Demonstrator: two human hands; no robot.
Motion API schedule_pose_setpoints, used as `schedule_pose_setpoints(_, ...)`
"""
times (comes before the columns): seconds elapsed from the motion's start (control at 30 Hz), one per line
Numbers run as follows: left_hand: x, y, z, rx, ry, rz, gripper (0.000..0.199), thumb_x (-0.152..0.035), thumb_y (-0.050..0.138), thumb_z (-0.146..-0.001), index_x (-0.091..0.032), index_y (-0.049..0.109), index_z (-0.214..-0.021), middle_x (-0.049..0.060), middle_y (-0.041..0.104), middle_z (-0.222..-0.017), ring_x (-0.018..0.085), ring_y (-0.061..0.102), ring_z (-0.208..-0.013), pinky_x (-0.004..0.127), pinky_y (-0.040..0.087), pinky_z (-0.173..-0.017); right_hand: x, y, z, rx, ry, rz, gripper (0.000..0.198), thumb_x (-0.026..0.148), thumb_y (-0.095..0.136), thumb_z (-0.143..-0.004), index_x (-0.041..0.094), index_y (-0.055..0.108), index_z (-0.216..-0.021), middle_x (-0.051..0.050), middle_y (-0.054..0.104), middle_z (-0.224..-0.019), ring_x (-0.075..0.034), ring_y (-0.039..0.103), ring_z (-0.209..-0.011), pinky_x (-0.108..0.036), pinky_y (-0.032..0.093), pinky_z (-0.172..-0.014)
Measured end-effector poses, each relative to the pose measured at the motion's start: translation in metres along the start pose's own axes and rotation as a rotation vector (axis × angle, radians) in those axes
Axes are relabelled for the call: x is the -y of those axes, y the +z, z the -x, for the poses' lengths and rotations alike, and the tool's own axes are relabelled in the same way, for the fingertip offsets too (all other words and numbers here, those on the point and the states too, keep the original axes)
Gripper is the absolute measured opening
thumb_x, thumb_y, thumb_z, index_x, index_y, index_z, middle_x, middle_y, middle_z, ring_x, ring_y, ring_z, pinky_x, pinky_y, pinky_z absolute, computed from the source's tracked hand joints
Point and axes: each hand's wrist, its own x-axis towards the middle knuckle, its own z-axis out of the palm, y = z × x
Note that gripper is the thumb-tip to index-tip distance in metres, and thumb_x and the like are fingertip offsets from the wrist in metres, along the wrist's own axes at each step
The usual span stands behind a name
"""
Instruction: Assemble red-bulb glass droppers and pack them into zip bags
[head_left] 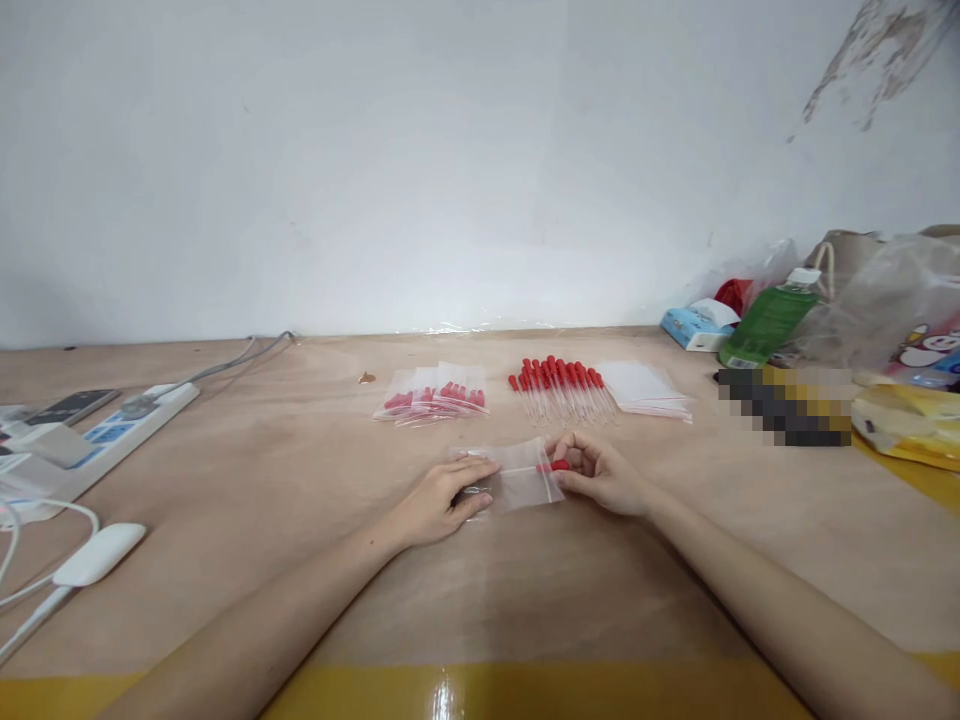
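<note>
A clear zip bag [519, 488] lies flat in front of me, its mouth facing right. My left hand [442, 500] grips its left end, with fingers on top and the thumb near the lower edge. A dropper with a red rubber bulb [558, 465] has its thin clear tube inside the bag. The bulb is at the bag's mouth, pinched by my right hand [596, 475]. Behind the right hand lies a row of several red-bulbed droppers [559, 380]. Filled bags with red bulbs inside [439, 398] are piled behind the left hand. Flat zip bags [646, 388] are stacked right of the droppers.
On the left are a white power strip [139, 430], a phone [73, 406] and a white charger [101, 555] with cables. At the right stand a tissue pack [694, 328], a tilted green bottle [771, 322], plastic bags [892, 300] and a yellow packet [911, 420]. A wall bounds the table's back.
</note>
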Motion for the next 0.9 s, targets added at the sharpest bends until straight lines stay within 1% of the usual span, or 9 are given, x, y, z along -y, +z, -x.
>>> schedule_pose_setpoints(0.07,0.0,0.0,0.0,0.004,-0.002,0.0,0.039,-0.032,0.045,-0.085,-0.022,0.047,-0.123,0.006,0.055,-0.121,0.02,0.05,-0.112,0.037,0.039,-0.095,0.002,0.003,-0.001,0.013,0.028,-0.046,0.032,0.042,0.064,-0.067,0.02,0.043,-0.076,-0.004,0.055,-0.097,-0.01,0.055,-0.07,-0.023,0.045,-0.057)
schedule_pose_setpoints(0.2,-0.001,-0.002,0.001,0.011,-0.008,-0.01,0.039,-0.032,0.044,-0.085,-0.022,0.047,-0.123,0.006,0.052,-0.124,0.019,0.047,-0.114,0.037,0.037,-0.097,-0.001,0.002,-0.002,-0.019,0.109,-0.017,0.032,0.043,0.063,-0.068,0.02,0.042,-0.076,0.0,0.06,-0.077,-0.012,0.057,-0.069,-0.026,0.046,-0.061)
schedule_pose_setpoints(0.3,0.0,-0.005,0.004,-0.01,-0.027,-0.011,0.039,-0.033,0.047,-0.084,-0.022,0.049,-0.121,0.007,0.048,-0.128,0.02,0.045,-0.116,0.036,0.037,-0.097,-0.008,-0.004,-0.003,-0.044,0.132,-0.021,0.031,0.041,0.066,-0.066,0.019,0.046,-0.075,-0.003,0.064,-0.08,-0.013,0.058,-0.068,-0.027,0.047,-0.061)
schedule_pose_setpoints(0.37,0.002,-0.008,0.006,-0.006,-0.026,-0.005,0.039,-0.035,0.051,-0.082,-0.022,0.051,-0.119,0.007,0.05,-0.125,0.02,0.047,-0.114,0.035,0.039,-0.096,-0.013,-0.008,-0.003,-0.04,0.126,0.001,0.029,0.04,0.067,-0.065,0.018,0.051,-0.074,-0.002,0.065,-0.076,-0.013,0.058,-0.066,-0.027,0.047,-0.06)
schedule_pose_setpoints(0.47,0.005,-0.01,0.008,0.014,-0.021,0.0,0.041,-0.036,0.053,-0.08,-0.021,0.052,-0.118,0.007,0.055,-0.119,0.02,0.048,-0.112,0.036,0.038,-0.097,-0.016,-0.01,-0.003,-0.039,0.055,0.227,0.023,0.041,0.064,-0.068,0.019,0.063,-0.076,0.0,0.061,-0.068,-0.012,0.055,-0.061,-0.025,0.044,-0.055)
schedule_pose_setpoints(0.57,0.007,-0.009,0.01,0.029,-0.022,0.004,0.04,-0.035,0.052,-0.081,-0.021,0.052,-0.118,0.008,0.054,-0.121,0.019,0.048,-0.113,0.036,0.037,-0.098,-0.012,-0.008,-0.001,-0.011,-0.058,0.5,0.022,0.039,0.056,-0.076,0.022,0.069,-0.081,-0.001,0.057,-0.072,-0.013,0.052,-0.064,-0.024,0.042,-0.056)
schedule_pose_setpoints(0.73,0.008,-0.009,0.01,0.054,-0.031,0.014,0.037,-0.035,0.05,-0.082,-0.023,0.054,-0.117,0.007,0.052,-0.124,0.02,0.048,-0.114,0.037,0.037,-0.098,-0.006,-0.018,-0.002,0.094,-0.08,0.593,0.025,0.033,0.046,-0.082,0.022,0.067,-0.09,-0.003,0.06,-0.079,-0.014,0.055,-0.07,-0.027,0.044,-0.064)
schedule_pose_setpoints(0.8,0.009,-0.009,0.011,0.054,-0.033,0.017,0.036,-0.034,0.049,-0.083,-0.023,0.054,-0.117,0.007,0.052,-0.124,0.02,0.047,-0.115,0.037,0.037,-0.099,-0.007,-0.032,-0.008,0.015,-0.05,0.58,0.023,0.032,0.048,-0.08,0.02,0.066,-0.087,-0.003,0.063,-0.08,-0.015,0.057,-0.072,-0.027,0.044,-0.065)
schedule_pose_setpoints(0.9,0.01,-0.008,0.011,0.054,-0.031,0.03,0.036,-0.034,0.049,-0.083,-0.023,0.054,-0.117,0.007,0.052,-0.124,0.02,0.046,-0.116,0.037,0.036,-0.099,-0.005,-0.051,-0.026,-0.258,0.04,0.653,0.02,0.034,0.053,-0.074,0.017,0.063,-0.073,-0.003,0.064,-0.071,-0.016,0.057,-0.065,-0.026,0.043,-0.059)
